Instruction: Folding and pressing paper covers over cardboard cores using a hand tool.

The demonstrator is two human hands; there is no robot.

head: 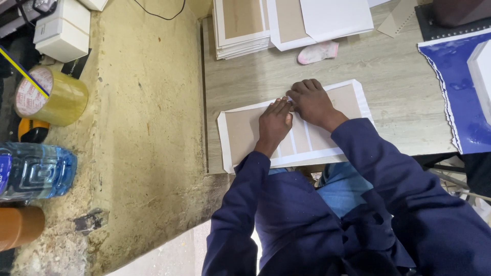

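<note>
Left hand [274, 122] flat, fingers together, palm down on a brown board [240, 130] backed by a white sheet [221, 125] with white margin showing all round. Right hand [312, 102] pressing just beside it at 2 o'clock, fingers curled, tips bearing on the top edge of the same board; thumbs touching or nearly so, cannot tell which. Neither hand gripping, both pushing down. Board and sheet lying near the front edge of a pale wood-grain table [394, 102], slightly tilted, with narrow white strips between brown panels under the wrists.

At 12 o'clock from the hands, a stack of similar boards [240, 28] and loose white sheets [335, 18]. At 1 o'clock, a pink-and-white rag [318, 52]. At 3 o'clock, blue paper [460, 97] with a jagged edge. Far off at 9 o'clock, a roll of yellowish tape [51, 96] and, below it, a clear plastic bottle [38, 171] on a rough yellow surface [148, 128].
</note>
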